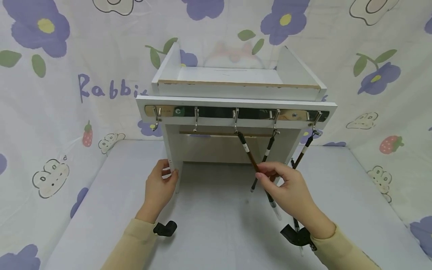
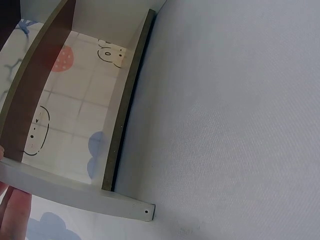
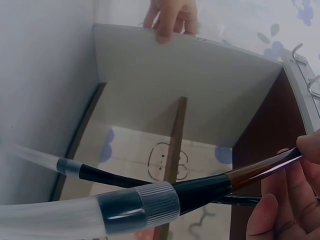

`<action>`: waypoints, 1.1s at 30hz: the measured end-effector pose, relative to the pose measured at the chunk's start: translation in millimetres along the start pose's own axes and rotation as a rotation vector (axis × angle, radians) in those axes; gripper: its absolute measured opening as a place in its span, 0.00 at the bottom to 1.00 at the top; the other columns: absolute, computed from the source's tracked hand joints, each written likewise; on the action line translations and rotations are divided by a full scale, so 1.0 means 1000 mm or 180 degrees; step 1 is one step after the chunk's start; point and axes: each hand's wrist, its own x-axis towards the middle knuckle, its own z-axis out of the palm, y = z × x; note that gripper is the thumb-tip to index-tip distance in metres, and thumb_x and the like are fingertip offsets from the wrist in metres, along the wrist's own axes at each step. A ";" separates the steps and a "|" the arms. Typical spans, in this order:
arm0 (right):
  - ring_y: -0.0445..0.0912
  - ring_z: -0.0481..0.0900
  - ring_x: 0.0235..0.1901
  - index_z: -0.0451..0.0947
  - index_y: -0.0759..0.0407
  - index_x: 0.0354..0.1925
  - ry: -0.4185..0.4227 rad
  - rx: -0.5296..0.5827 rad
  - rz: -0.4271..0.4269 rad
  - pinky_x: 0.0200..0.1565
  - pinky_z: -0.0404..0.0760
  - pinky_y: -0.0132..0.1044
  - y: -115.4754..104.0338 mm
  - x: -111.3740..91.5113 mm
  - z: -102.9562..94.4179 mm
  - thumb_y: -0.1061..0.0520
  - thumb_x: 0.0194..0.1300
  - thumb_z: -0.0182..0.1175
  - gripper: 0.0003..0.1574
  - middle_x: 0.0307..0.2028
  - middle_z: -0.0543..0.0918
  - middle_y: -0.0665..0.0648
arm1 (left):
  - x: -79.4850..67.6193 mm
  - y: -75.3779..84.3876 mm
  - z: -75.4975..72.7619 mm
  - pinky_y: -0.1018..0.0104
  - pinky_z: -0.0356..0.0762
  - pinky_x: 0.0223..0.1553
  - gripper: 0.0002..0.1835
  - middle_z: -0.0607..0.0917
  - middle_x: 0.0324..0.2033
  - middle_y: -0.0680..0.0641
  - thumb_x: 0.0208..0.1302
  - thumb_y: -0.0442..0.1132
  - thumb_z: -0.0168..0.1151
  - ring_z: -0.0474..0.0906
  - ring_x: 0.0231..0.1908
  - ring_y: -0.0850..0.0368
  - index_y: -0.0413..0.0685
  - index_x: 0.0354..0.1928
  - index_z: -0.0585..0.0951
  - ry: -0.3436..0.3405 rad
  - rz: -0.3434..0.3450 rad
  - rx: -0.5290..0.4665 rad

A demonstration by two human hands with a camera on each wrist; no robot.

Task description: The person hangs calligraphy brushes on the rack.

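My right hand (image 1: 287, 187) pinches the brown handle of a calligraphy brush (image 1: 249, 152). The brush slants, its black top at the tip of the middle metal hook (image 1: 236, 118); whether its loop is over the hook I cannot tell. In the right wrist view, this brush (image 3: 205, 192) has a clear cap over its bristle end. Another brush (image 1: 266, 153) hangs on the hook to the right, and a further brush (image 1: 303, 150) on the rightmost hook. My left hand (image 1: 162, 187) grips the edge of the white rack's left side panel (image 1: 172, 150).
The white wooden rack (image 1: 236, 102) stands on a white-covered table (image 1: 209, 232), with an open tray (image 1: 233, 75) on top. Two hooks on the left, including the end hook (image 1: 156, 118), carry nothing. A flower-printed cloth (image 1: 101, 56) hangs behind.
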 end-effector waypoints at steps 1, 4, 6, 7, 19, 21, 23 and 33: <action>0.40 0.77 0.31 0.82 0.56 0.45 0.0007 -0.0001 0.0012 0.31 0.78 0.27 0.000 0.000 0.000 0.66 0.60 0.66 0.14 0.33 0.83 0.45 | 0.000 0.000 0.000 0.59 0.83 0.45 0.17 0.79 0.51 0.45 0.67 0.40 0.61 0.80 0.47 0.50 0.48 0.55 0.73 -0.0003 0.0003 0.0003; 0.39 0.77 0.31 0.82 0.56 0.45 -0.0013 0.0009 0.0000 0.30 0.78 0.27 -0.001 0.001 -0.002 0.66 0.60 0.66 0.14 0.33 0.83 0.46 | 0.000 0.000 0.001 0.59 0.83 0.45 0.17 0.79 0.51 0.45 0.67 0.40 0.61 0.80 0.47 0.50 0.48 0.55 0.73 0.0001 0.0005 0.0011; 0.39 0.77 0.31 0.82 0.56 0.45 -0.0013 0.0028 -0.0017 0.30 0.78 0.27 -0.002 0.000 -0.002 0.66 0.60 0.66 0.14 0.33 0.84 0.47 | 0.000 0.000 0.001 0.59 0.83 0.45 0.17 0.79 0.51 0.45 0.66 0.40 0.61 0.80 0.47 0.50 0.48 0.55 0.73 0.0007 0.0008 0.0022; 0.39 0.77 0.31 0.82 0.56 0.45 -0.0005 0.0041 -0.0022 0.30 0.78 0.27 -0.002 0.000 -0.002 0.66 0.60 0.66 0.14 0.33 0.84 0.47 | 0.000 0.000 0.001 0.59 0.83 0.45 0.17 0.79 0.51 0.45 0.66 0.40 0.61 0.80 0.47 0.50 0.48 0.55 0.73 0.0011 0.0011 0.0029; 0.39 0.77 0.29 0.82 0.55 0.43 0.0191 0.0062 -0.0133 0.30 0.77 0.26 -0.008 -0.001 -0.001 0.68 0.57 0.68 0.16 0.32 0.83 0.46 | -0.001 0.002 0.000 0.59 0.83 0.45 0.17 0.79 0.51 0.45 0.67 0.39 0.60 0.80 0.48 0.50 0.48 0.55 0.73 0.0012 0.0035 0.0047; 0.39 0.77 0.29 0.82 0.55 0.43 0.0205 0.0076 -0.0143 0.30 0.77 0.26 -0.007 -0.001 -0.001 0.69 0.56 0.69 0.17 0.32 0.83 0.46 | -0.001 0.002 0.000 0.58 0.83 0.45 0.17 0.79 0.51 0.45 0.67 0.40 0.60 0.80 0.48 0.50 0.48 0.55 0.73 0.0008 0.0030 0.0049; 0.39 0.77 0.30 0.82 0.56 0.43 0.0222 0.0091 -0.0140 0.30 0.77 0.26 -0.007 -0.002 0.000 0.70 0.55 0.69 0.18 0.32 0.83 0.47 | -0.001 0.002 0.000 0.58 0.83 0.45 0.17 0.78 0.52 0.45 0.67 0.40 0.60 0.80 0.48 0.50 0.48 0.55 0.73 0.0004 0.0024 0.0059; 0.38 0.76 0.31 0.81 0.65 0.39 0.0405 0.0013 -0.0152 0.25 0.72 0.25 -0.040 0.002 -0.003 0.75 0.52 0.67 0.15 0.30 0.82 0.54 | -0.001 0.001 0.000 0.58 0.83 0.45 0.17 0.78 0.52 0.44 0.67 0.40 0.60 0.80 0.48 0.50 0.48 0.56 0.73 0.0007 0.0029 0.0041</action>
